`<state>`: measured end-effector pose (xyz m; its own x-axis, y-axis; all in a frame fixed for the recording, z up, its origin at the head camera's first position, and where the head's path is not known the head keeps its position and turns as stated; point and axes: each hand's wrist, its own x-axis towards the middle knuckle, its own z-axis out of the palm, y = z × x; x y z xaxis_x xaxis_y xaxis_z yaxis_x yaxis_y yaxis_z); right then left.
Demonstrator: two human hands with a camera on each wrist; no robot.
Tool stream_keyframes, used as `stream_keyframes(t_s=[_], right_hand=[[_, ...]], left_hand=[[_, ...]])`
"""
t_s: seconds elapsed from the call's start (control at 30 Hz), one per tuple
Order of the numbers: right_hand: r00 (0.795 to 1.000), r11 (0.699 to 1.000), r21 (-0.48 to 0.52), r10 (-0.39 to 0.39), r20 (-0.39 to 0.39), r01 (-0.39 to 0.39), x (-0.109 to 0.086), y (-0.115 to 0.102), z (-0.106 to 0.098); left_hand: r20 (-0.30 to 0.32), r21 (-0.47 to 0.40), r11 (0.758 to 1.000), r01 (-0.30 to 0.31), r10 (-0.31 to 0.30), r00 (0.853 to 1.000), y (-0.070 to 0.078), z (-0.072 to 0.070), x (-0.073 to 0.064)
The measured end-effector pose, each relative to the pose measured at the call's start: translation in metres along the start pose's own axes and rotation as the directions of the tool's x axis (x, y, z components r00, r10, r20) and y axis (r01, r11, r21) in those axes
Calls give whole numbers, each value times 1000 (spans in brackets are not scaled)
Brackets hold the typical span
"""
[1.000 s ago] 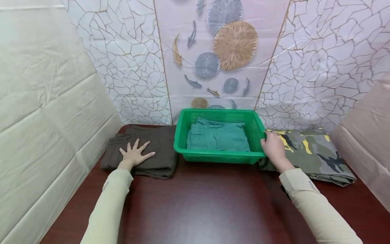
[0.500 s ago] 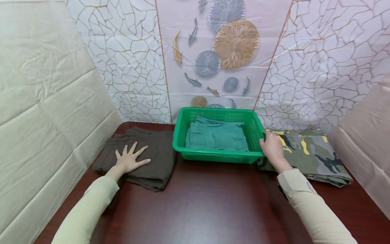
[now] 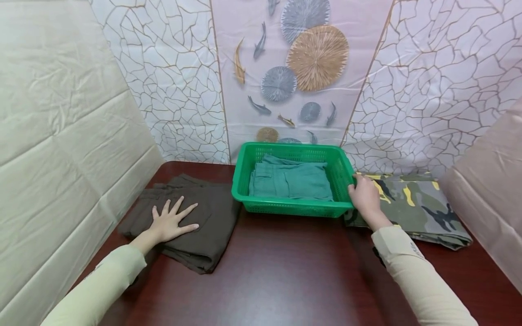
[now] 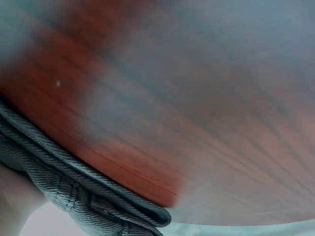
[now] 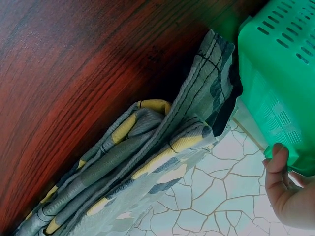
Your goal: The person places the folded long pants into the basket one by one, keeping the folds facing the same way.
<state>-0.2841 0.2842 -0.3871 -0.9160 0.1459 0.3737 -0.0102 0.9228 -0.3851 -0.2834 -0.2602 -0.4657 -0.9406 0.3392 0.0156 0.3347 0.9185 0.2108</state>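
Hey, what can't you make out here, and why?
Head: brown cloth beneath left hand, covered by it.
Head: floor of the green basket, mostly covered by teal cloth.
Head: dark marking on right sleeve, too small to read.
Left wrist: most of that hand, behind the brown cloth or past the left edge.
Right wrist: part of the basket, cut by the right edge.

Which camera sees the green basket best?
The head view: it shows nearly the whole green basket, teal cloth inside and the right hand at its rim. The right wrist view shows just part of it. In the left wrist view, I can't make it out.
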Motion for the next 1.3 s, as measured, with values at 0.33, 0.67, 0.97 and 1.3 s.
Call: stream_keyframes(t_s=[0.33, 0.67, 0.97, 1.3], right_hand=[[1000, 1000, -5, 10, -5, -10, 0, 0, -1], [1000, 1000, -1, -4, 0, 4, 1, -1, -5], [999, 1000, -4, 1, 38, -1, -3, -1, -4], [1000, 1000, 2, -3, 30, 3, -3, 0, -4]], left_hand=[[6, 14, 999, -36, 36, 999, 9, -3, -22], [62, -17, 998, -67, 68, 996, 13, -17, -26], [364, -88, 989, 120, -80, 928, -3, -64, 14], [500, 152, 975, 161, -216, 838, 10, -70, 40]])
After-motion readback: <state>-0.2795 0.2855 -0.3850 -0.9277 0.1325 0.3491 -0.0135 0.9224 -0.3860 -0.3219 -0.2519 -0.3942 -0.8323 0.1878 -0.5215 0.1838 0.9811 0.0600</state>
